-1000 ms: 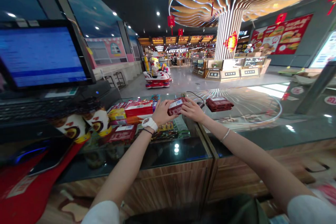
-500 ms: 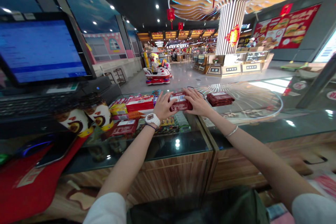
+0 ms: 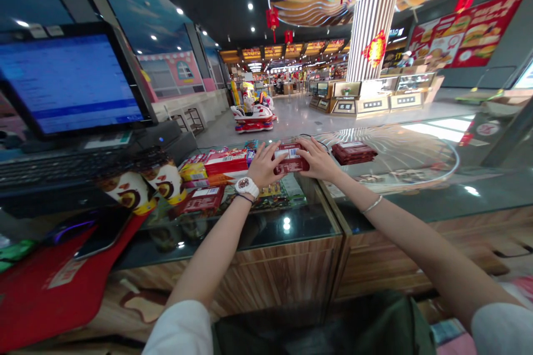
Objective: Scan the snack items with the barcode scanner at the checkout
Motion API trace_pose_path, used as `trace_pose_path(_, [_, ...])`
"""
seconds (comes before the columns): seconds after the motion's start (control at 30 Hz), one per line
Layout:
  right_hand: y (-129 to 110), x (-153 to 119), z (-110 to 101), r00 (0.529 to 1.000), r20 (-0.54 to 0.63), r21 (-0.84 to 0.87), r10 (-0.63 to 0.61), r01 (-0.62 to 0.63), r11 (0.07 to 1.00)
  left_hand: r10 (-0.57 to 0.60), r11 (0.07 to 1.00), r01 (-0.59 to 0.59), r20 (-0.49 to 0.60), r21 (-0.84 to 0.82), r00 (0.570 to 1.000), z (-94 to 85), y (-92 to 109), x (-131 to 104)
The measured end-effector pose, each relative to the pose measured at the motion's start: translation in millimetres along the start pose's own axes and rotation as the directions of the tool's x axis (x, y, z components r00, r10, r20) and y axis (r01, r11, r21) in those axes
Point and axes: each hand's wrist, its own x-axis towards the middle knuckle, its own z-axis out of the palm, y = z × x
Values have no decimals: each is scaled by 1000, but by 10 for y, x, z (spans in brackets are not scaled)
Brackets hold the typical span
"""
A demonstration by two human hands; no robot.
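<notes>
Between my two hands is a dark red packet (image 3: 291,158) with a white label, over the glass counter. My left hand (image 3: 265,166), with a white watch at the wrist, grips its left side. Gripping the right side is my right hand (image 3: 318,161), thumb along the lower edge. A stack of similar dark red packets (image 3: 353,152) lies just right of my right hand. More red packets (image 3: 205,198) lie on the glass left of my left wrist, below colourful boxes (image 3: 225,162).
At the left stand a monitor (image 3: 75,80), a keyboard (image 3: 45,169) and two patterned cups (image 3: 166,180). A phone (image 3: 104,233) lies on a red mat (image 3: 50,299). The glass counter's wooden front (image 3: 287,277) is close to me.
The whole view has shifted slightly, so the counter items appear a little further right. Both hands keep their hold on the packet, with little other visible change.
</notes>
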Motion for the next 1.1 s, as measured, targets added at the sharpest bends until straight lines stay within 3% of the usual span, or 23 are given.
trace_pose_path(0.3, [13,22,-71,1000,-15,79,7,-6,997,20,1000,-21,-116,-10,993,77,-36,-23])
trace_pose_path(0.5, [482,-102,-233,965,-105,252,242,-210,945,-35,999,38,-150,15,988,89,-134,-46])
trace_pose_path(0.67, [845,-299,-112,971,95,296,218,-237,925,-68,997,71,-142,15,987,91,-202,-67])
trace_pose_path(0.83, [868,-367,62,925,347,370,154,-286,884,-104,994,105,-135,-2,985,96,-249,-83])
trace_pose_path(1.1, [837,-372,222,923,370,305,107,-229,924,-104,994,106,-130,7,986,79,-254,-86])
